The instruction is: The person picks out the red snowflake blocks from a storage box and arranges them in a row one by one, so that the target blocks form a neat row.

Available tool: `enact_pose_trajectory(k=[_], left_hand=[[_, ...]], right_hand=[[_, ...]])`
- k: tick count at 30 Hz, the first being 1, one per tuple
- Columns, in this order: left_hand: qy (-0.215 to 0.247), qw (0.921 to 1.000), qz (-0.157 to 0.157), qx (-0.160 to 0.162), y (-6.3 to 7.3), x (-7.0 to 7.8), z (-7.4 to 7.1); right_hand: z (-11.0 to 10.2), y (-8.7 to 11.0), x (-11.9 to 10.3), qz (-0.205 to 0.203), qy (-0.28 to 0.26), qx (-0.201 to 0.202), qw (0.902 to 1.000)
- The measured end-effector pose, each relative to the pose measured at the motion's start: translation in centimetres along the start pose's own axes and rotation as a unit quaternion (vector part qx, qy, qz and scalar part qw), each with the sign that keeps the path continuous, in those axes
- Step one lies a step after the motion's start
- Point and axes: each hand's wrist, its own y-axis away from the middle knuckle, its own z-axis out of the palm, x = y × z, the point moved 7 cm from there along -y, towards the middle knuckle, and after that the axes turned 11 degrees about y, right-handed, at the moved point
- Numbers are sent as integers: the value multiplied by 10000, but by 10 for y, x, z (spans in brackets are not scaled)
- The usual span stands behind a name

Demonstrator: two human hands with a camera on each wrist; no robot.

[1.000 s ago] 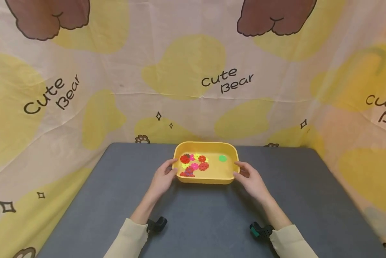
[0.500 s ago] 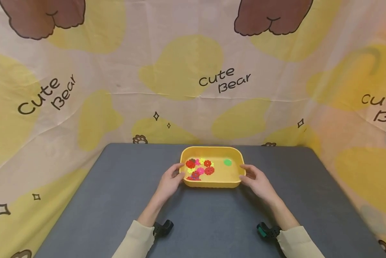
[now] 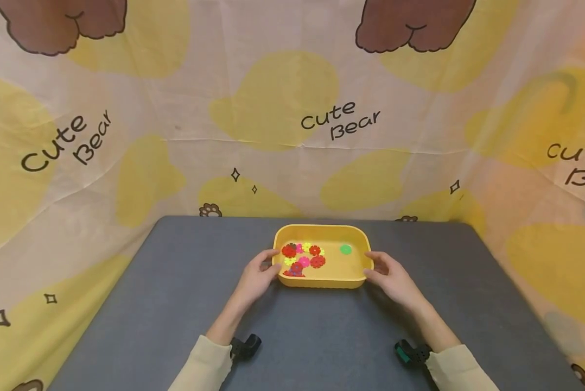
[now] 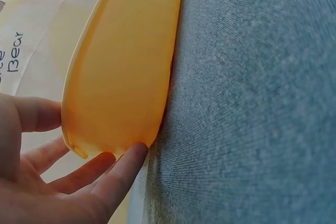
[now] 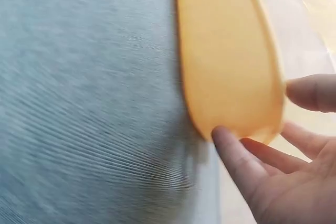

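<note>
A yellow plastic tray (image 3: 331, 271) with rounded corners is near the far side of the table. My left hand (image 3: 257, 277) holds its left end; in the left wrist view the thumb is at the rim and the fingertips (image 4: 137, 150) meet the lower end wall. The right end is held by my right hand (image 3: 390, 277) in the same way, with fingertips (image 5: 219, 134) low on the wall. Inside, several small flower-shaped plastic pieces (image 3: 318, 262) in red, pink and yellow gather at the left. A green round piece (image 3: 345, 249) lies alone at the right.
The tray is over a dark grey-blue table (image 3: 322, 342). Behind and beside the table hangs a printed cloth (image 3: 273, 108) with bears and lettering. Black wrist devices (image 3: 246, 346) are strapped at both cuffs.
Both hands have shifted the tray a little to the right and toward me, mostly in the first half second. The pieces inside keep their places, and both hands keep their hold.
</note>
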Motion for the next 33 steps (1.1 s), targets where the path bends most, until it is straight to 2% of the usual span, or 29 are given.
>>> enact_pose_trajectory(k=[4,8,11,14,18,24,28,33], left_hand=[[-194,9998,19,11,-1,3,0],[-333,9994,21,22,-2,5,-1],[-373,9993,53,38,-3,7,-3],[-427,9990,133,59,-4,9,-4],[-523,9984,223,76,-4,10,-4],[-642,9975,255,112,-4,7,0],[-697,9972,247,108,-5,7,2],[-753,9967,292,54,-3,6,2]], right_hand=[[-15,-1,-12,-65,656,59,9978],[-33,-4,-35,-175,1202,164,9925],[-39,-10,-53,-321,1376,220,9897],[-36,-19,-68,-485,1360,203,9893],[-22,-34,-81,-667,1188,97,9906],[11,-57,-88,-875,1044,-158,9906],[33,-74,-87,-1048,1152,-324,9873],[56,-87,-81,-955,1451,-683,9824]])
